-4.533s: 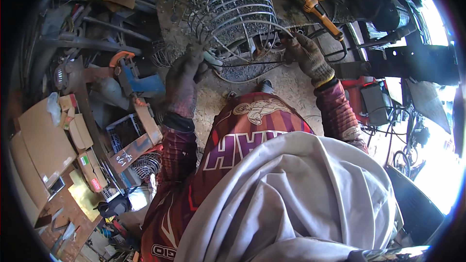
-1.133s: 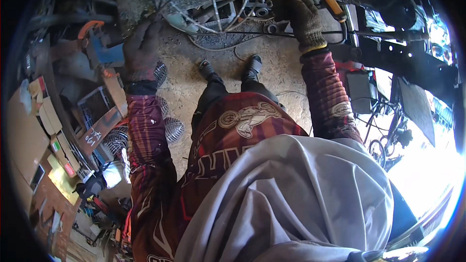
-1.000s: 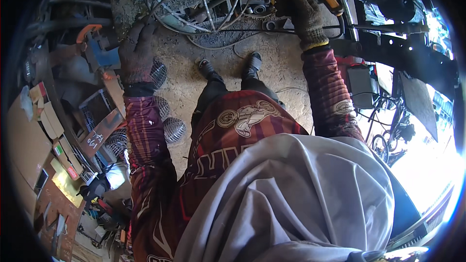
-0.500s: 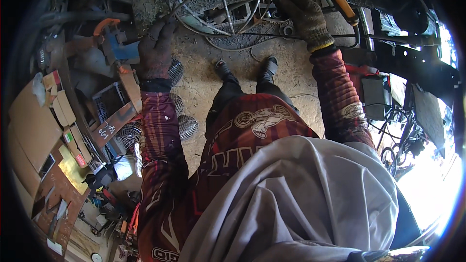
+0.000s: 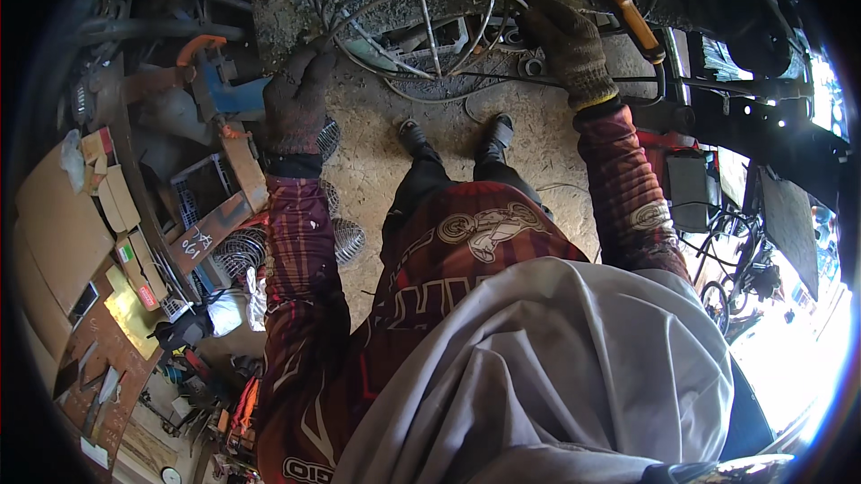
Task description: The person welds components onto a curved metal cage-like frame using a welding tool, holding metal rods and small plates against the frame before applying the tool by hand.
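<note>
Wire cage (image 5: 424,13) ahead, power tool (image 5: 629,10) right

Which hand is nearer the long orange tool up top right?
Right. The right hand is close to the orange tool; the left hand is farther, at the left of the wire cage.

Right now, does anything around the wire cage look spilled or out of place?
Yes: loose grit litters the worktop left of the wire cage, like unswept debris. Beyond the right hand, the orange tool lies aslant, its handle apparently overhanging the near edge.
</note>
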The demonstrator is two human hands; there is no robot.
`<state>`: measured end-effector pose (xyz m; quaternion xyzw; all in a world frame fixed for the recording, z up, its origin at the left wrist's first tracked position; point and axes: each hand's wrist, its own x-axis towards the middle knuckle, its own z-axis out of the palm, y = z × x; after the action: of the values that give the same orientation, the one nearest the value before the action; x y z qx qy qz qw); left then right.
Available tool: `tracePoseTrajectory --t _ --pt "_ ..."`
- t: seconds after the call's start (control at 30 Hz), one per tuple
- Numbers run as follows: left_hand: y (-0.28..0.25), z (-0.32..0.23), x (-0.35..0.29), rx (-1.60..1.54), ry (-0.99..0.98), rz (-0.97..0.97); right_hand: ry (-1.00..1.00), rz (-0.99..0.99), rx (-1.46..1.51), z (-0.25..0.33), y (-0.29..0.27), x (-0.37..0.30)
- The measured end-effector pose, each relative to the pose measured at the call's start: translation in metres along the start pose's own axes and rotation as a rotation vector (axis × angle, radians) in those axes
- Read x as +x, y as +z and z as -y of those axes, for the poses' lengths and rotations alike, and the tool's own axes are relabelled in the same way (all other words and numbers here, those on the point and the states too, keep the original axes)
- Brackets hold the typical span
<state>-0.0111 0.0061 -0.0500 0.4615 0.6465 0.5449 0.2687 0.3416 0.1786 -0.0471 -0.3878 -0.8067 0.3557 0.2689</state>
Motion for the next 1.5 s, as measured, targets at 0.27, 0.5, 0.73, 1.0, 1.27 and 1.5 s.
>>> tracePoseTrajectory --t 0.27,0.5,0.73,1.0,1.27,1.5 --pt "-0.001 -0.003 -0.001 0.029 -0.025 0.009 0.095 0.015 0.143 0.004 0.001 0.003" --pt "0.002 -0.017 -0.001 0.132 -0.033 -0.001 0.195 -0.045 0.274 0.022 0.0 0.004" --pt "-0.004 0.003 -0.004 0.274 0.138 -0.019 0.268 -0.075 0.4 0.027 0.002 0.005" --pt "-0.001 -0.001 -0.003 0.306 0.226 -0.001 0.288 -0.05 0.395 0.023 0.0 0.006" --pt "0.008 -0.01 -0.005 0.033 -0.076 -0.109 0.307 -0.057 0.402 0.02 0.001 0.006" --pt "0.005 -0.002 -0.008 0.019 -0.062 -0.093 0.332 -0.076 0.441 0.025 0.003 0.005"
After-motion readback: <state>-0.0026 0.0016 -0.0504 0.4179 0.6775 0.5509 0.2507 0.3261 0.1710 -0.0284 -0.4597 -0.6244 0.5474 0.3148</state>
